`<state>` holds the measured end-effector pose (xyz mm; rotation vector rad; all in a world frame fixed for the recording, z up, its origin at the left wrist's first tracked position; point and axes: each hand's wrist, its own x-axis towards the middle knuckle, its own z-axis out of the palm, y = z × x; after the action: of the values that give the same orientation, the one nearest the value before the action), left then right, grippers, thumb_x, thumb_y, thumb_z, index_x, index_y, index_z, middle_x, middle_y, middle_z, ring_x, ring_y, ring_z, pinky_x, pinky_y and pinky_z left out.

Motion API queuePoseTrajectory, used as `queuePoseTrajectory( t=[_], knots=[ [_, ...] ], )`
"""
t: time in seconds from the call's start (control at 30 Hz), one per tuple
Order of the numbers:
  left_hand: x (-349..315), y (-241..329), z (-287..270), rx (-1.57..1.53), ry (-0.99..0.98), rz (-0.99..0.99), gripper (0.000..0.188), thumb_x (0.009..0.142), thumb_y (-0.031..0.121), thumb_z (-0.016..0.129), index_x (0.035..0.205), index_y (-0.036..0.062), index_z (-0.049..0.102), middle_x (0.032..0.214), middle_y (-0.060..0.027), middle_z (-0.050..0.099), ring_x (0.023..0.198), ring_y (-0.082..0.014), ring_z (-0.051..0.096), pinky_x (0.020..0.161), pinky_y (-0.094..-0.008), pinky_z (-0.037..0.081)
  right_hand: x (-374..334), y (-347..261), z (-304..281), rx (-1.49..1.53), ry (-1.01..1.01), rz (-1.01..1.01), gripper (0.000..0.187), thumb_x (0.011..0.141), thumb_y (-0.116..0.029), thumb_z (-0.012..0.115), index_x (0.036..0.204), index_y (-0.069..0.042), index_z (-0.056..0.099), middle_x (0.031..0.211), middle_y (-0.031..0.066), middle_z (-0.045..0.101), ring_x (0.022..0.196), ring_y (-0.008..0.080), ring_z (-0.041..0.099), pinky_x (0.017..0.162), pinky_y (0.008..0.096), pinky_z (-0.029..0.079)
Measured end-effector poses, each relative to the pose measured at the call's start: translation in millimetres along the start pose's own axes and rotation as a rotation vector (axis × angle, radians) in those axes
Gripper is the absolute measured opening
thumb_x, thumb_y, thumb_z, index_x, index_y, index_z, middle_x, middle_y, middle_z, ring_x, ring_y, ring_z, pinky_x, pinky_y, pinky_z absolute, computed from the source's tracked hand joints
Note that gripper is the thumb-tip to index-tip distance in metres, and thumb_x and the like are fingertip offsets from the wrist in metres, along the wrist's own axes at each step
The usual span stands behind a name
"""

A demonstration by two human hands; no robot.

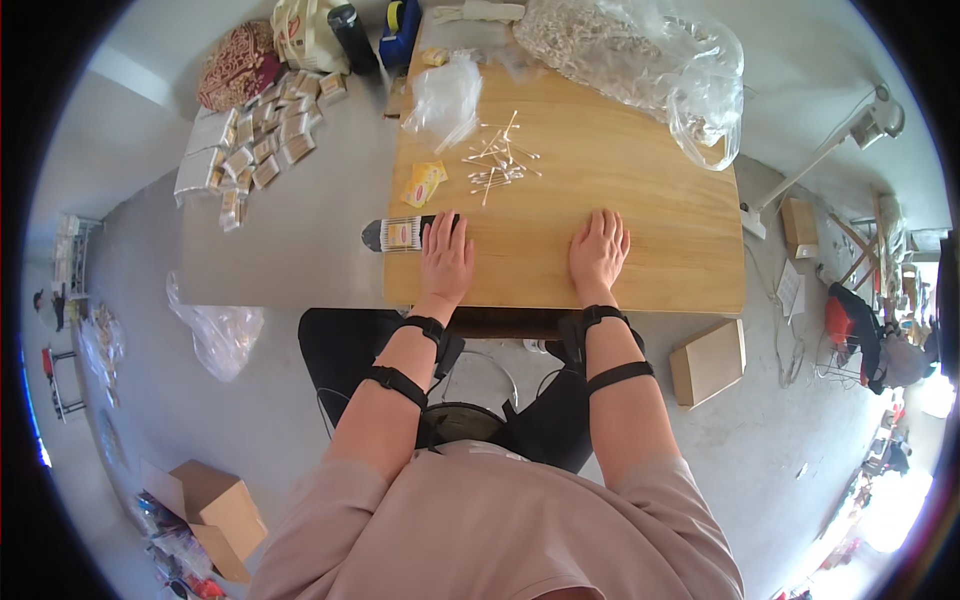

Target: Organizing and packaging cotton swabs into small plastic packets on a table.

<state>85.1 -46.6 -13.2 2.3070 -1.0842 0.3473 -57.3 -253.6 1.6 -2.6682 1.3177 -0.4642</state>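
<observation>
My left hand (447,262) lies flat on the wooden tabletop (540,270), fingers stretched forward. Its fingertips overlap or touch the right end of a dark holder; the contact itself is hard to make out. White cotton swabs (392,234) lie side by side in that holder, with a small yellow-and-white card over them. My right hand (598,255) rests palm down farther right, fingers slightly apart, holding nothing. Beyond both hands is a loose heap of cotton swabs (500,165). Yellow cards (424,184) lie left of the heap.
A crumpled clear bag (445,100) and a big clear bag of swabs (640,60) sit at the back. Many small packs (262,140) cover the grey table's far left. A black bottle (352,38) and blue tape dispenser (400,35) stand behind. A lamp arm (810,165) rises at right.
</observation>
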Motion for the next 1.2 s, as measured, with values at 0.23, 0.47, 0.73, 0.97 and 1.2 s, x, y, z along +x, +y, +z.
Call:
queuePoseTrajectory(
  t=[0.23, 0.47, 0.73, 0.97, 1.2],
  knots=[
    [-2.3, -0.9, 0.7, -0.037, -0.112, -0.063, 0.045, 0.092, 0.019, 0.057, 0.133, 0.0034, 0.049, 0.144, -0.0165, 0.044, 0.138, -0.0329, 0.037, 0.115, -0.0494, 0.029, -8.2, 8.6, 3.2, 0.134, 0.103, 0.030, 0.020, 0.092, -0.019, 0.055, 0.106, -0.007, 0.062, 0.116, 0.0124, 0.061, 0.115, 0.0309, 0.054, 0.098, 0.0441, 0.042],
    [-4.8, -6.2, 0.4, -0.065, -0.154, -0.119, 0.046, 0.093, 0.021, 0.055, 0.135, 0.0038, 0.047, 0.146, -0.0145, 0.043, 0.140, -0.0294, 0.035, 0.117, -0.0462, 0.027, -6.0, -92.5, 15.2, 0.312, -0.062, -0.182, 0.016, 0.086, -0.023, 0.063, 0.089, -0.008, 0.062, 0.090, 0.0127, 0.062, 0.091, 0.0329, 0.061, 0.078, 0.0445, 0.049],
    [-1.1, 0.8, -0.7, -0.078, -0.209, -0.146, 0.047, 0.094, 0.021, 0.055, 0.136, 0.0035, 0.047, 0.147, -0.0132, 0.042, 0.141, -0.0282, 0.034, 0.117, -0.0450, 0.026, 18.2, -130.6, 38.6, 0.193, -0.095, -0.207, 0.019, 0.084, -0.025, 0.066, 0.083, -0.007, 0.060, 0.091, 0.0129, 0.064, 0.087, 0.0323, 0.062, 0.076, 0.0453, 0.051],
    [-5.6, -0.6, -1.3, -0.118, -0.193, -0.173, 0.057, 0.095, 0.021, 0.053, 0.146, 0.0034, 0.033, 0.150, -0.0141, 0.039, 0.141, -0.0289, 0.034, 0.118, -0.0452, 0.025, -6.4, -82.8, 16.3, 0.337, -0.178, -0.363, 0.009, 0.083, -0.015, 0.066, 0.083, -0.007, 0.061, 0.086, 0.0116, 0.062, 0.084, 0.0329, 0.062, 0.069, 0.0442, 0.052],
    [0.7, -2.7, -3.3, -0.126, -0.170, -0.149, 0.058, 0.095, 0.019, 0.053, 0.147, 0.0054, 0.032, 0.150, -0.0145, 0.039, 0.140, -0.0285, 0.036, 0.117, -0.0449, 0.026, -3.0, -65.9, 5.3, 0.390, -0.229, -0.430, 0.007, 0.083, -0.013, 0.067, 0.084, -0.008, 0.063, 0.087, 0.0108, 0.062, 0.084, 0.0326, 0.062, 0.070, 0.0442, 0.052]
  ],
)
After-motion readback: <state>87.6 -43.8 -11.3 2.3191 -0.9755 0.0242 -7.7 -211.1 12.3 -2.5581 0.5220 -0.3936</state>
